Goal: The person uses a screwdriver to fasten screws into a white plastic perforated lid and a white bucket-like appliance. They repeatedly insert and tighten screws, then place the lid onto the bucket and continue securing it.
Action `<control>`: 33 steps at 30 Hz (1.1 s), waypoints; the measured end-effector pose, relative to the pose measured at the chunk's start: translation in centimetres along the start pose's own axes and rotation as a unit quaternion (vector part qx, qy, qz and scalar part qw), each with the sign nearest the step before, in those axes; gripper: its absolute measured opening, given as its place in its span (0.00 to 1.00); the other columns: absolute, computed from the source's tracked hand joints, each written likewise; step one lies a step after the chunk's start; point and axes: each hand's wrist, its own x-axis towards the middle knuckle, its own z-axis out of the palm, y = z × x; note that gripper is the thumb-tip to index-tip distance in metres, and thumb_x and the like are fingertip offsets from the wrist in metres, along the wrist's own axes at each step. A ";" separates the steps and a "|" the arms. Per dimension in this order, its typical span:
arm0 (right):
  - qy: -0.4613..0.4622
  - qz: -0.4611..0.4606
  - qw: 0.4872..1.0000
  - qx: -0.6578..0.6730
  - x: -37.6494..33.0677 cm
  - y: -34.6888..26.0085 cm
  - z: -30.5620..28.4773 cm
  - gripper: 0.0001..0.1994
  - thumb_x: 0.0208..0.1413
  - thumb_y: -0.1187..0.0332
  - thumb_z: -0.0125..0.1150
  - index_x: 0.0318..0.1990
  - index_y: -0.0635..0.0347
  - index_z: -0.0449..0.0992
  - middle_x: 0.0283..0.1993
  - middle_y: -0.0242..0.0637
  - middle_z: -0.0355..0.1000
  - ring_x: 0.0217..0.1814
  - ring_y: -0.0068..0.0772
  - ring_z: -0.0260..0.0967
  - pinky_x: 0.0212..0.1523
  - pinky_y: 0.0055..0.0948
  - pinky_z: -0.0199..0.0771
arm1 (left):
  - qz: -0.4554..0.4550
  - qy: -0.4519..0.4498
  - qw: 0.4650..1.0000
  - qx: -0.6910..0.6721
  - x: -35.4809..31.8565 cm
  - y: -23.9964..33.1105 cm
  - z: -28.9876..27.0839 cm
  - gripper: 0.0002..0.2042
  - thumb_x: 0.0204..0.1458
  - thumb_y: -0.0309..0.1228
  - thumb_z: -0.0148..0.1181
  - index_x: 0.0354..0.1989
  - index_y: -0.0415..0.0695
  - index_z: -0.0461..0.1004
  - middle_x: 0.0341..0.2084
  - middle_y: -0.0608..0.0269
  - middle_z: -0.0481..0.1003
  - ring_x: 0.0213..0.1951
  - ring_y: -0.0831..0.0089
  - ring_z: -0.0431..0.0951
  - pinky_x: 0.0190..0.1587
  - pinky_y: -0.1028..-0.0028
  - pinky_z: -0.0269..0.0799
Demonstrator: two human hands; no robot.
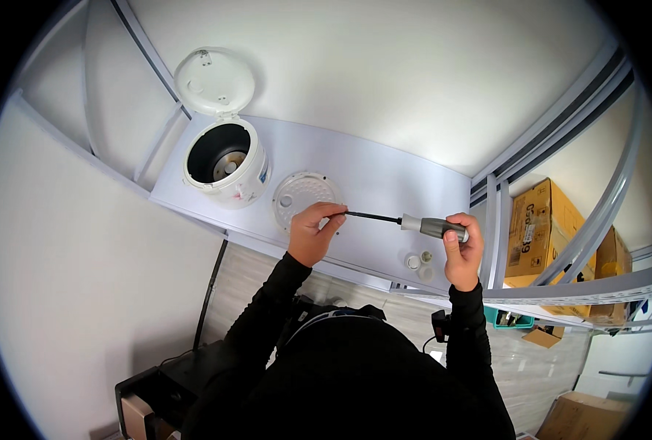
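Note:
A screwdriver (432,226) with a grey handle and dark shaft lies level across my two hands above the table. My right hand (464,249) is closed round its handle. At the other end, my left hand (314,233) pinches at the shaft's tip; whether a small part sits between those fingertips is too small to tell. Just behind my left hand, a round white perforated cover (296,192) lies flat on the table. A white rice cooker (249,183) stands to the left with its lid (216,82) raised, and its dark inside shows a round metal plate at the bottom.
Several small round containers (413,261) stand near the table's front edge, left of my right wrist. The white table (370,165) meets a wall behind. Metal frame posts (496,227) and cardboard boxes (542,227) are on the right. A teal bin (513,320) sits lower right.

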 end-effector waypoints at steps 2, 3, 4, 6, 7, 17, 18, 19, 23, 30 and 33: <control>-0.005 0.003 1.000 0.002 0.0 0.0 0.0 0.13 0.68 0.64 0.65 0.50 0.64 0.73 0.42 0.33 0.71 0.40 0.22 0.66 0.44 0.24 0.68 | 0.001 -0.001 1.000 0.004 0.0 0.1 0.0 0.09 0.55 0.19 0.69 0.44 0.40 0.84 0.39 0.57 0.85 0.43 0.64 0.84 0.47 0.70 0.77; -0.007 0.004 1.000 0.003 0.1 0.0 0.0 0.13 0.68 0.64 0.65 0.50 0.64 0.73 0.42 0.33 0.71 0.40 0.22 0.66 0.45 0.24 0.68 | 0.002 -0.002 1.000 0.005 0.1 0.3 0.0 0.09 0.56 0.19 0.69 0.44 0.40 0.84 0.39 0.57 0.85 0.42 0.65 0.84 0.47 0.71 0.78; -0.009 -0.005 1.000 0.001 0.1 -0.1 0.0 0.13 0.68 0.64 0.64 0.50 0.64 0.73 0.42 0.33 0.71 0.41 0.22 0.66 0.45 0.24 0.67 | 0.000 -0.004 1.000 0.013 0.1 0.4 -0.1 0.09 0.56 0.19 0.69 0.44 0.39 0.84 0.39 0.57 0.85 0.42 0.65 0.84 0.47 0.71 0.78; -0.011 -0.025 1.000 -0.004 0.2 -0.1 0.0 0.13 0.67 0.65 0.64 0.50 0.64 0.73 0.42 0.34 0.71 0.41 0.23 0.67 0.45 0.24 0.67 | -0.005 -0.009 1.000 0.028 0.1 0.7 -0.2 0.08 0.56 0.20 0.69 0.44 0.39 0.85 0.38 0.57 0.85 0.41 0.65 0.84 0.45 0.71 0.78; -0.020 -0.027 0.999 -0.006 0.2 -0.1 -0.1 0.13 0.67 0.65 0.64 0.50 0.64 0.73 0.41 0.35 0.71 0.41 0.24 0.67 0.45 0.25 0.67 | 0.002 -0.018 0.999 0.038 0.2 0.9 -0.3 0.08 0.56 0.20 0.68 0.44 0.39 0.85 0.38 0.57 0.85 0.40 0.65 0.84 0.44 0.71 0.78; -0.059 -0.101 0.991 -0.060 0.8 0.1 -0.4 0.14 0.64 0.65 0.67 0.49 0.65 0.74 0.39 0.39 0.72 0.41 0.30 0.69 0.45 0.30 0.67 | 0.013 -0.138 0.986 0.094 0.4 1.2 -1.4 0.08 0.58 0.19 0.65 0.44 0.41 0.85 0.36 0.58 0.83 0.35 0.67 0.82 0.37 0.71 0.76; -0.060 -0.102 0.991 -0.061 0.8 0.2 -0.3 0.14 0.64 0.65 0.67 0.49 0.65 0.74 0.39 0.39 0.72 0.41 0.30 0.69 0.45 0.30 0.67 | 0.014 -0.145 0.985 0.090 0.4 1.2 -1.5 0.09 0.57 0.18 0.65 0.44 0.41 0.85 0.35 0.58 0.83 0.34 0.67 0.82 0.37 0.71 0.76; -0.057 -0.083 0.993 -0.053 0.7 0.1 -0.2 0.14 0.65 0.65 0.67 0.49 0.65 0.74 0.39 0.39 0.72 0.41 0.29 0.69 0.45 0.29 0.68 | 0.012 -0.146 0.985 0.088 0.3 1.3 -1.6 0.09 0.57 0.18 0.65 0.44 0.41 0.85 0.35 0.58 0.83 0.35 0.67 0.82 0.37 0.71 0.75; -0.028 -0.012 0.999 -0.029 0.2 -0.1 0.7 0.14 0.67 0.64 0.65 0.50 0.65 0.74 0.41 0.35 0.72 0.40 0.24 0.68 0.42 0.26 0.69 | 0.017 -0.136 0.989 0.063 0.2 0.7 -2.3 0.08 0.59 0.19 0.64 0.44 0.40 0.85 0.36 0.57 0.83 0.36 0.66 0.83 0.38 0.71 0.76; -0.021 0.081 0.995 0.048 0.0 1.3 1.6 0.15 0.70 0.63 0.64 0.55 0.64 0.71 0.45 0.30 0.69 0.41 0.18 0.66 0.37 0.19 0.68 | -0.011 -0.099 0.995 0.013 -0.8 -0.1 -3.3 0.08 0.59 0.18 0.64 0.45 0.38 0.83 0.37 0.56 0.83 0.37 0.67 0.83 0.42 0.72 0.77; -0.046 0.042 0.997 0.055 0.0 1.1 2.1 0.15 0.69 0.65 0.65 0.55 0.63 0.71 0.49 0.32 0.69 0.44 0.20 0.66 0.41 0.21 0.69 | -0.058 -0.073 0.994 -0.063 -1.5 -0.6 -3.5 0.07 0.60 0.18 0.63 0.46 0.36 0.82 0.38 0.58 0.82 0.38 0.70 0.82 0.44 0.73 0.77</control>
